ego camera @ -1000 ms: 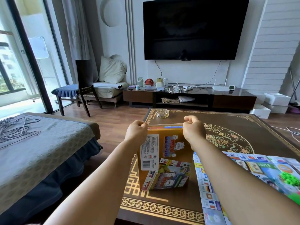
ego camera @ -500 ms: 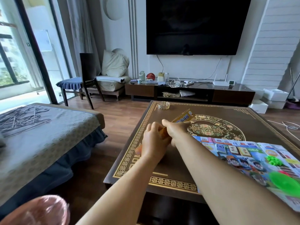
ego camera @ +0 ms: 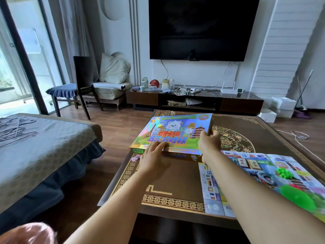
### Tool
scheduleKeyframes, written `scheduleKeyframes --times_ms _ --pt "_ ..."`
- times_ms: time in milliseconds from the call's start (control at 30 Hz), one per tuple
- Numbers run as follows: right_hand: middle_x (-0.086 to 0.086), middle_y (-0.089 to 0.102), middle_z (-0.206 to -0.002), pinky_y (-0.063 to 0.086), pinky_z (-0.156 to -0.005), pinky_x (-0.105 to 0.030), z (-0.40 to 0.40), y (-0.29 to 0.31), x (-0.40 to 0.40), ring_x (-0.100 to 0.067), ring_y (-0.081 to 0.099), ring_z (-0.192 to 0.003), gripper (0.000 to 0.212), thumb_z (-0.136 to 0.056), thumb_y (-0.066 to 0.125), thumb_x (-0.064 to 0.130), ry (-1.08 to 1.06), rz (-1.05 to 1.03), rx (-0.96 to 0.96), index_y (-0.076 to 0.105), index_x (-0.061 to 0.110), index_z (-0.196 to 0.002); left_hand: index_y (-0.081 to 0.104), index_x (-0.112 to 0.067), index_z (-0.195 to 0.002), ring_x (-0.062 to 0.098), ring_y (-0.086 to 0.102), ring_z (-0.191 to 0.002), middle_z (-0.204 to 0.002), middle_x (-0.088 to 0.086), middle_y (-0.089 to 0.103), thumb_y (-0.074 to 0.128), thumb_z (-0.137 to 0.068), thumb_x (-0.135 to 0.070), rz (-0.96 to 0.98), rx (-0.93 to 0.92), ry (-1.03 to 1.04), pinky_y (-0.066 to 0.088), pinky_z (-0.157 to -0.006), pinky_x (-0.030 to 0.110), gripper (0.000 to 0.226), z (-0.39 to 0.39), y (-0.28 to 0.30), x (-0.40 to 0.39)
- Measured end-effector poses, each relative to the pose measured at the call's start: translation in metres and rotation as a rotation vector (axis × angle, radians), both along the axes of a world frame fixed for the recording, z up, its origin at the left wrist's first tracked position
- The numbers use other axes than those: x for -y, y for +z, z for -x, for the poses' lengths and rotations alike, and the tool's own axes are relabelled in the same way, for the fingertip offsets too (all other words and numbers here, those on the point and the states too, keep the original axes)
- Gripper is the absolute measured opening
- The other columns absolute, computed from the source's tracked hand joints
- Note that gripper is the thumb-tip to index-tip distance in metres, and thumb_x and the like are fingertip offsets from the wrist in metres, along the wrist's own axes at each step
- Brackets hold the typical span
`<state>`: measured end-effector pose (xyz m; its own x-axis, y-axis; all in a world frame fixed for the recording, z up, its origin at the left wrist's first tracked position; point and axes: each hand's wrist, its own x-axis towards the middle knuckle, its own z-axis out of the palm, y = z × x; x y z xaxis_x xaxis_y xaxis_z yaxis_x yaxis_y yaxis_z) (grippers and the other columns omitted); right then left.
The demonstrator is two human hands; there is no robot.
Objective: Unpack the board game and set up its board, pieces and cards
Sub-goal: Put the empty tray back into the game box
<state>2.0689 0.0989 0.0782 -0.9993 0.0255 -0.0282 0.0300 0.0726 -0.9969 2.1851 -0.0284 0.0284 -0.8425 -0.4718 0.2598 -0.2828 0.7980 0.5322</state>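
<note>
Cardboard box [ego camera: 174, 134] at table [ego camera: 175, 182] left edge; left grip [ego camera: 154, 159] atop, right grip [ego camera: 208, 143] clasping.

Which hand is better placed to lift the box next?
Probably the right hand: it grips the box at its right edge, while the left hand only rests flat on the near edge.

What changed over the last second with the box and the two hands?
The game box went from standing on edge, back towards the camera, to lying flat, cover up. Both hands had gripped its top edge; now the left hand rests on its near edge and the right hand grips its right side. The unfolded board and green pieces stayed put.
</note>
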Motion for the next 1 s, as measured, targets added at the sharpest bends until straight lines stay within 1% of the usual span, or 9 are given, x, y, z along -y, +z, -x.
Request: scheduleKeyframes --times_ms 200,267,367,467,600,700,800,867,1000 --pt "-0.007 0.057 -0.109 0.036 -0.074 -0.029 0.093 -0.022 0.006 -0.023 0.049 -0.088 0.036 -0.097 0.044 0.023 -0.044 -0.072 0.011 0.049 0.015 -0.132 0.041 -0.039 -0.135 0.026 0.002 -0.145 -0.157 0.006 0.009 0.063 -0.078 -0.052 -0.047 0.062 0.325 0.018 -0.114 0.044 0.063 0.069 -0.013 0.057" --pt "-0.012 0.059 -0.113 0.035 -0.073 -0.027 0.124 -0.032 0.01 -0.021 0.048 -0.086 0.037 -0.097 0.045 0.024 -0.035 -0.066 0.015 0.048 0.014 -0.133 0.049 -0.037 -0.127 0.029 0.014 -0.143 -0.152 0.013 0.016 0.069 -0.07 -0.057 -0.187 0.055 0.402 0.026 -0.112 0.045 0.063 0.091 -0.017 0.08" --pt "-0.011 0.057 -0.102 0.034 -0.071 -0.027 0.189 -0.057 0.031 -0.021 0.049 -0.082 0.033 -0.096 0.05 0.026 -0.028 -0.05 0.059 0.052 0.011 -0.125 0.055 -0.027 -0.122 0.026 0.051 -0.113 -0.128 0.012 0.047 0.077 -0.068 -0.045 -0.36 -0.032 0.363 0.042 -0.094 0.029 0.061 0.148 -0.032 0.115" --pt "-0.01 0.059 -0.105 0.036 -0.073 -0.028 0.243 -0.084 0.054 -0.021 0.049 -0.085 0.032 -0.094 0.053 0.028 -0.032 -0.072 0.074 0.054 0.01 -0.121 0.06 -0.017 -0.117 0.021 0.055 -0.101 -0.116 0.008 0.055 0.078 -0.071 -0.033 -0.346 -0.051 0.319 0.036 -0.079 0.021 0.053 0.206 -0.05 0.135" --pt "-0.01 0.06 -0.119 0.04 -0.078 -0.029 0.294 -0.108 0.067 -0.023 0.054 -0.095 0.039 -0.095 0.052 0.027 0.016 -0.166 0.097 0.052 0.014 -0.132 0.063 -0.015 -0.112 0.013 0.052 -0.088 -0.111 0.006 0.057 0.083 -0.066 -0.033 -0.363 -0.089 0.325 0.037 -0.078 0.021 0.054 0.259 -0.073 0.147" --pt "-0.009 0.054 -0.136 0.039 -0.083 -0.028 0.334 -0.13 0.074 -0.027 0.056 -0.11 0.042 -0.096 0.049 0.023 0.055 -0.245 0.147 0.047 0.02 -0.138 0.059 -0.015 -0.12 0.009 0.047 -0.091 -0.12 0.004 0.052 0.078 -0.073 -0.026 -0.378 -0.075 0.32 0.032 -0.078 0.017 0.052 0.298 -0.091 0.156" --pt "-0.008 0.049 -0.14 0.033 -0.08 -0.025 0.361 -0.148 0.08 -0.019 0.05 -0.096 0.045 -0.098 0.042 0.014 0.078 -0.293 0.176 0.041 0.022 -0.143 0.054 -0.01 -0.127 0.012 0.049 -0.101 -0.128 0.004 0.046 0.073 -0.079 -0.019 -0.395 -0.053 0.29 0.026 -0.079 0.01 0.052 0.33 -0.104 0.158" --pt "-0.008 0.045 -0.144 0.032 -0.082 -0.025 0.378 -0.16 0.086 -0.022 0.05 -0.102 0.048 -0.1 0.038 0.012 0.085 -0.318 0.208 0.034 0.023 -0.146 0.05 -0.009 -0.131 0.016 0.05 -0.11 -0.132 0.005 0.042 0.068 -0.082 -0.014 -0.403 -0.007 0.266 0.024 -0.078 0.007 0.052 0.353 -0.113 0.159" --pt "-0.007 0.033 -0.152 0.035 -0.076 -0.025 0.403 -0.177 0.096 -0.027 0.052 -0.111 0.053 -0.101 0.033 0.012 0.112 -0.406 0.225 0.022 0.026 -0.15 0.044 -0.012 -0.136 0.022 0.049 -0.119 -0.141 0.005 0.034 0.059 -0.085 -0.014 -0.363 0.077 0.221 0.042 -0.094 0.025 0.053 0.384 -0.128 0.167"
